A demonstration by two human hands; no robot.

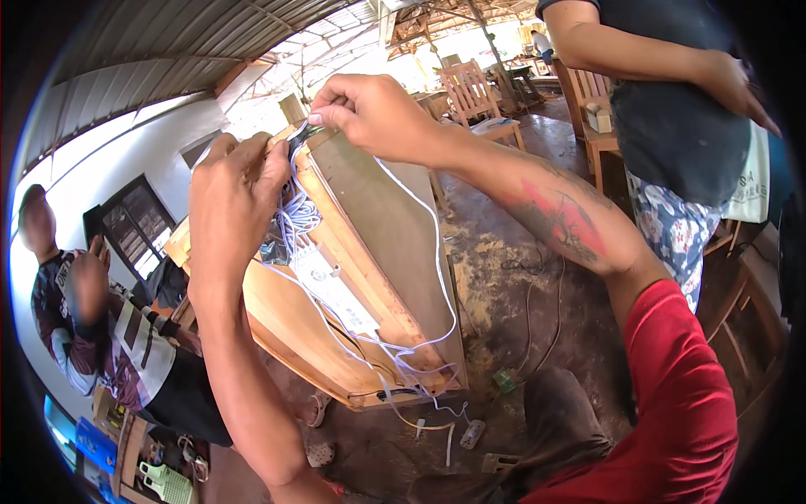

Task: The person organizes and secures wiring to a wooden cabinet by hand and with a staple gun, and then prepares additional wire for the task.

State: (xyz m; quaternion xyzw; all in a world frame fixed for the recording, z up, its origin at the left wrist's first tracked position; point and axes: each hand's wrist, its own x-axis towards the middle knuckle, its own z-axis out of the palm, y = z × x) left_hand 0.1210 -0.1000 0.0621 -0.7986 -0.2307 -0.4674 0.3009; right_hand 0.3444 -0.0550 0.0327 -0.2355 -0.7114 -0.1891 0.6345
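Note:
A wooden cabinet-like box (361, 193) stands tilted before me, its open back strung with cords. At its top end both of my hands work close together. My left hand (231, 197) is closed, thumb against fingers, next to a dark piece of cable (298, 139); what it grips is mostly hidden. My right hand (365, 113) pinches a thin wire between thumb and forefinger. Below the hands hangs a bundle of white cord (297, 220). Under that, a long white labelled panel (332, 290) is fixed inside the box. A loose white cord (438, 244) loops down the box's right side.
Two people (109, 328) are at the left, and another person (672, 109) stands at the right. Wooden chairs (474, 92) stand behind. On the stained floor lie a small white block on a cord (472, 433), a green item (506, 380) and dark cables (558, 311).

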